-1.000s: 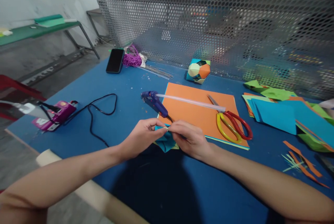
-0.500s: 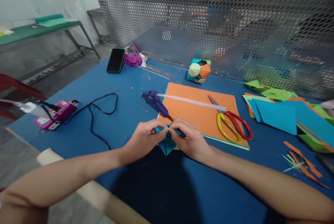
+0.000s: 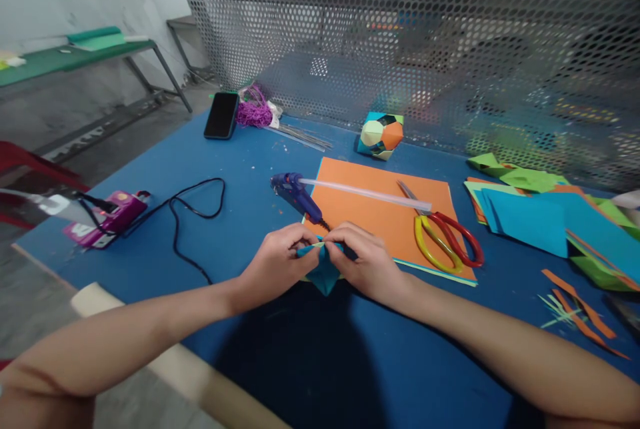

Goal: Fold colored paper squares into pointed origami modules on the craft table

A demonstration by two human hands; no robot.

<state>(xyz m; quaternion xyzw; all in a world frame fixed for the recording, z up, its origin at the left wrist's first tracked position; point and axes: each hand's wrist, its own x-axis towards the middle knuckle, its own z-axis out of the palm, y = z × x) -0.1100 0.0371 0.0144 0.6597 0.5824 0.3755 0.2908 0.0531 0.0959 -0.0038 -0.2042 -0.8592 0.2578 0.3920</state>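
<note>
Between my two hands is a piece of folded blue paper, with a pale yellowish-green edge showing at its top. My left hand pinches its left side, and my right hand pinches it from the right, the fingertips almost meeting. Fingers cover much of the paper. Just beyond them lies a dark blue glue gun with a long clear glue stick in its back. Under the stick, scissors with one yellow and one red handle rest on an orange paper sheet.
A multicoloured folded-paper ball stands by the perforated metal screen. At right are blue paper sheets and orange scraps. To the left, a black cord runs to a purple power strip. A phone lies at the back.
The folded blue paper has turned slightly between my fingers, its lower point shifting a little to the right. My hands stay in nearly the same place, still pinching it.
</note>
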